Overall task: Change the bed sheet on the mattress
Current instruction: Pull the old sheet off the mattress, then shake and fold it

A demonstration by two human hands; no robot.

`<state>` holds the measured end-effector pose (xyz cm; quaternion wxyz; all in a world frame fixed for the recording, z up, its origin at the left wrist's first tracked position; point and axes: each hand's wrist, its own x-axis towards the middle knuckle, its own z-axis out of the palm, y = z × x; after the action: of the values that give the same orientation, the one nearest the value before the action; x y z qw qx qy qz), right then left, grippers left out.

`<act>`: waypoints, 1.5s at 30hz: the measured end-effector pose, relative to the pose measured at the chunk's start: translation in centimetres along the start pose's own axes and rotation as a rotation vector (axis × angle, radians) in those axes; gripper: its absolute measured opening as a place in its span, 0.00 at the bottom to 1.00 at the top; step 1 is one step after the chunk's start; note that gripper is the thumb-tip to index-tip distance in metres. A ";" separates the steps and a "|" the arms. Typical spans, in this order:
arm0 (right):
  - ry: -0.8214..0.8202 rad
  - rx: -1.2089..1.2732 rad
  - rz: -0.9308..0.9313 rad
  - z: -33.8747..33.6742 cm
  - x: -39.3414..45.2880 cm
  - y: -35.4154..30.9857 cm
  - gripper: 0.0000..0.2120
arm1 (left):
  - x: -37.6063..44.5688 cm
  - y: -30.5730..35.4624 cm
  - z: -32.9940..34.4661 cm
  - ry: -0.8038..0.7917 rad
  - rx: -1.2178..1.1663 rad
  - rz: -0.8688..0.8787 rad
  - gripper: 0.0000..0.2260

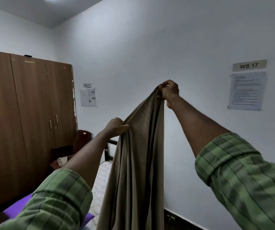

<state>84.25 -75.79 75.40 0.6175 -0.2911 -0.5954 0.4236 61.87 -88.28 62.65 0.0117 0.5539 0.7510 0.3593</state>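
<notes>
Both arms reached up and forward. The right hand (169, 92) pinched the top of the olive-brown bed sheet (136, 163); the left hand (116, 127), lower, gripped a bunched fold. The soft cloth hung in long pleats over the quilted mattress (100, 181).

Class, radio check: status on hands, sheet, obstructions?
Left hand, right hand both gripping olive sheet, lifted, hanging bunched. Mattress bare. Nothing blocking.

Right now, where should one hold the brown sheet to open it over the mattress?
Grip the top edge, from above. The right hand and left hand already pinch the sheet there; it hangs bunched in long folds, so spreading the hands should open it over the mattress.
</notes>
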 end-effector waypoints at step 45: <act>-0.721 -0.414 0.036 2.4 -6.0 3.9 0.19 | -2.5 2.9 -1.4 0.104 -0.528 0.211 0.21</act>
<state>81.61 -79.51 69.36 0.2905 -0.2527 -0.8408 0.3805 64.67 -90.74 64.36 0.0795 0.5876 0.5691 0.5697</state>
